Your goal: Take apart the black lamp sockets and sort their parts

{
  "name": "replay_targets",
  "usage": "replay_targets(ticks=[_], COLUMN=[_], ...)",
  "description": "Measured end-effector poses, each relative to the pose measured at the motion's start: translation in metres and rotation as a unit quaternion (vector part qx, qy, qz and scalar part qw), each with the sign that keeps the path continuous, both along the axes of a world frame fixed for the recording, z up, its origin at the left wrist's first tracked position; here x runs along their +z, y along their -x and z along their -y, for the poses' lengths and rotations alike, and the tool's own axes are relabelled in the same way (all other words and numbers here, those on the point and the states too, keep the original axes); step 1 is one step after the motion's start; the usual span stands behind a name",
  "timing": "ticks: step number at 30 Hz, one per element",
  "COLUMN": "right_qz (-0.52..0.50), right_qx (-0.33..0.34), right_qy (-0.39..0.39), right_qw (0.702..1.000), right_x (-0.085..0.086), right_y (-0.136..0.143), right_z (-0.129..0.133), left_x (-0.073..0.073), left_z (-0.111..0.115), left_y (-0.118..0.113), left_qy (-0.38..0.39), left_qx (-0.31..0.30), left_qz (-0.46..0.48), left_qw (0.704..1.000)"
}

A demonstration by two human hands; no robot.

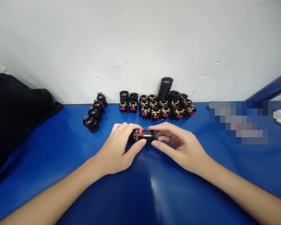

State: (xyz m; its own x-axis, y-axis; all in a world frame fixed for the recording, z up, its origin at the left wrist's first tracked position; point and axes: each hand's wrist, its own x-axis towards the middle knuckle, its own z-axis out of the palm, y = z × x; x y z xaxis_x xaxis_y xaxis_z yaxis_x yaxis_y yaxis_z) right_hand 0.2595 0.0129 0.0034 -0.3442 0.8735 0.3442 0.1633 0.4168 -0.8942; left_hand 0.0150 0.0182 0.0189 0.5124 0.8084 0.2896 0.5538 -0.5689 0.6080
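Observation:
A black lamp holder (148,135) with a red switch lies sideways between my hands, just above the blue table. My left hand (118,145) is closed around its domed end, the thumb along the lower side near the red switch. At the other end, the thumb and fingertips of my right hand (181,145) pinch the dark ring (155,135) at the rim. Part of the domed end is hidden behind my left fingers. Whether the ring is fully seated I cannot tell.
Four-sided clutter aside, several domed lamp holders (91,124) stand in a slanting row at left. Several socket bodies (155,115) with brass contacts stand behind my hands, near stacked black rings (165,90). Black cloth (16,115) covers the left; a blurred patch (243,122) lies right.

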Motion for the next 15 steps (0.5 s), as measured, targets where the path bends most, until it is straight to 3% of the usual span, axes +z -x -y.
replay_targets(ticks=[4,7,11,15], right_qz=[-0.012,-0.003,0.015,0.076], right_qx=[-0.011,-0.036,-0.057,-0.078], right_qy=[-0.081,-0.086,-0.067,-0.112], right_qw=[0.997,0.996,0.996,0.988], right_x=[0.001,0.002,0.002,0.006], right_y=[-0.004,-0.008,-0.012,-0.015], right_z=[-0.002,-0.005,-0.008,-0.010], left_x=[0.001,0.002,0.003,0.000], left_z=[-0.003,-0.005,-0.002,-0.001], left_y=[0.003,0.005,0.004,0.004], left_qy=[0.016,0.008,-0.013,-0.013], left_qx=[0.031,0.036,0.009,-0.023], left_qz=[0.015,0.011,0.009,0.003], left_qw=[0.999,0.999,1.000,1.000])
